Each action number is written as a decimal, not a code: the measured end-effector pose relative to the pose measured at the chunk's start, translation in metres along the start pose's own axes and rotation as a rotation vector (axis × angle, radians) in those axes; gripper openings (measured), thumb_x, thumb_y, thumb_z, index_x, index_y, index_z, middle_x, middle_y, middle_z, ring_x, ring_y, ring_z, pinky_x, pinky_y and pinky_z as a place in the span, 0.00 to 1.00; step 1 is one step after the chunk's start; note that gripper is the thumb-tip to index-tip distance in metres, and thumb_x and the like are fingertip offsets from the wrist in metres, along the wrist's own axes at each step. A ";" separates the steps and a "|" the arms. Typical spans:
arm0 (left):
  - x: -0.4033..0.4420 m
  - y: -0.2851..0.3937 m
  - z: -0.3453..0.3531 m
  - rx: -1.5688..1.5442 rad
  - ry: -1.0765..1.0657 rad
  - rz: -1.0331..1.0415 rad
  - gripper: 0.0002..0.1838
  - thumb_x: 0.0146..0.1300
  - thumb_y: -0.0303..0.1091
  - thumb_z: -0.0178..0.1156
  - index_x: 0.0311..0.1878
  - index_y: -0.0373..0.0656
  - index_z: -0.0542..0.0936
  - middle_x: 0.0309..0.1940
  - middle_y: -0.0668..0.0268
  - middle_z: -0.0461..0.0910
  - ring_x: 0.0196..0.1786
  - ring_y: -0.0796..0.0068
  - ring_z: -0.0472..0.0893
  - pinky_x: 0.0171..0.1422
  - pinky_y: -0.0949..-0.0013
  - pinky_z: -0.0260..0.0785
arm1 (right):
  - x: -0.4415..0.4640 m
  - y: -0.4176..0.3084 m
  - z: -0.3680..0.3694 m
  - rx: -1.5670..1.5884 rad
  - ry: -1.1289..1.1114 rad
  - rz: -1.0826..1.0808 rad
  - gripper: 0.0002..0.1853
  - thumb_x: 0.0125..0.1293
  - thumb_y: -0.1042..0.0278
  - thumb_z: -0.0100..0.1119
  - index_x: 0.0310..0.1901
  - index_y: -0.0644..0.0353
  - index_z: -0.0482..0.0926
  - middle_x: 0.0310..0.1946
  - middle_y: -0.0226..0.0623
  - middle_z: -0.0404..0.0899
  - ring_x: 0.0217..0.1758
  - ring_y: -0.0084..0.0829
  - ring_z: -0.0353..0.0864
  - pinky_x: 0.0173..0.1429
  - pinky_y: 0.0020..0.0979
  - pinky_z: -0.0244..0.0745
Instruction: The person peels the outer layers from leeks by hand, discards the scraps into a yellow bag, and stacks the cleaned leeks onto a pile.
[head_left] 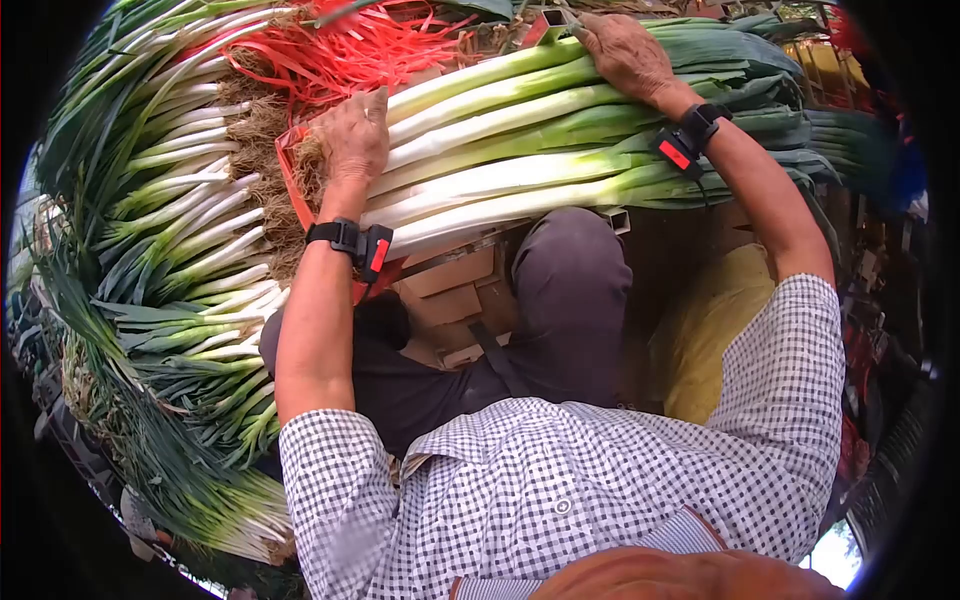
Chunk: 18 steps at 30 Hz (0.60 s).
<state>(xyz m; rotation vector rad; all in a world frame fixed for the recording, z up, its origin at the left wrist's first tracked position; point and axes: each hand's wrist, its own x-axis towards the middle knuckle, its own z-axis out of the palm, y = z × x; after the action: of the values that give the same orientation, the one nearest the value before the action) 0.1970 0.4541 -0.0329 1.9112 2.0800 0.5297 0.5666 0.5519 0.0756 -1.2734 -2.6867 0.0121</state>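
Note:
A row of thick leeks (pixel 500 135) lies side by side in front of me, white root ends to the left and green leaves to the right. My left hand (pixel 350 138) is closed over their root ends, fingers partly hidden, with brown roots showing beside it. My right hand (pixel 630 58) curls over the farthest leek where white turns to green; its fingertips are by the far edge. Red plastic strapping (pixel 290 185) runs beside my left hand near the roots. Each wrist wears a black band with a red-marked device.
A large pile of leeks (pixel 180 240) fills the left side, roots facing me. Tangled red strips (pixel 350 50) lie at the back. Square metal tube ends (pixel 548 28) show by the leeks. Cardboard (pixel 450 285) lies below, and a yellow sack (pixel 715 330) stands right of my knee.

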 end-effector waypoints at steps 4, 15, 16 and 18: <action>0.014 0.000 0.008 0.012 0.008 -0.093 0.34 0.74 0.62 0.40 0.59 0.41 0.78 0.53 0.47 0.80 0.60 0.43 0.74 0.68 0.48 0.60 | 0.007 -0.006 0.014 0.033 0.011 0.045 0.11 0.68 0.63 0.55 0.46 0.60 0.77 0.35 0.49 0.79 0.42 0.52 0.76 0.50 0.47 0.72; 0.019 0.004 -0.001 -0.089 -0.066 -0.246 0.36 0.71 0.68 0.42 0.57 0.44 0.80 0.52 0.44 0.81 0.58 0.41 0.78 0.63 0.48 0.68 | -0.015 0.021 0.010 -0.154 0.215 -0.178 0.15 0.75 0.58 0.48 0.50 0.60 0.78 0.47 0.43 0.80 0.54 0.45 0.77 0.61 0.42 0.68; 0.017 0.002 0.002 -0.087 0.058 -0.175 0.32 0.72 0.63 0.44 0.55 0.44 0.80 0.52 0.46 0.81 0.55 0.43 0.79 0.60 0.49 0.69 | -0.017 0.026 0.012 -0.169 0.195 -0.155 0.15 0.75 0.59 0.48 0.50 0.59 0.78 0.48 0.42 0.80 0.55 0.43 0.76 0.63 0.41 0.67; 0.009 0.017 -0.020 0.160 0.373 0.187 0.17 0.69 0.48 0.55 0.46 0.44 0.81 0.43 0.52 0.81 0.45 0.49 0.80 0.52 0.49 0.70 | -0.021 0.024 0.014 -0.175 0.161 -0.081 0.15 0.74 0.60 0.46 0.50 0.60 0.78 0.51 0.40 0.80 0.58 0.41 0.75 0.65 0.40 0.66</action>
<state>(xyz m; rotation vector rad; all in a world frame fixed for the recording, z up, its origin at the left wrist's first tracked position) 0.2030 0.4620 -0.0065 2.2600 2.2313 0.8418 0.5960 0.5517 0.0571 -1.1543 -2.6440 -0.3284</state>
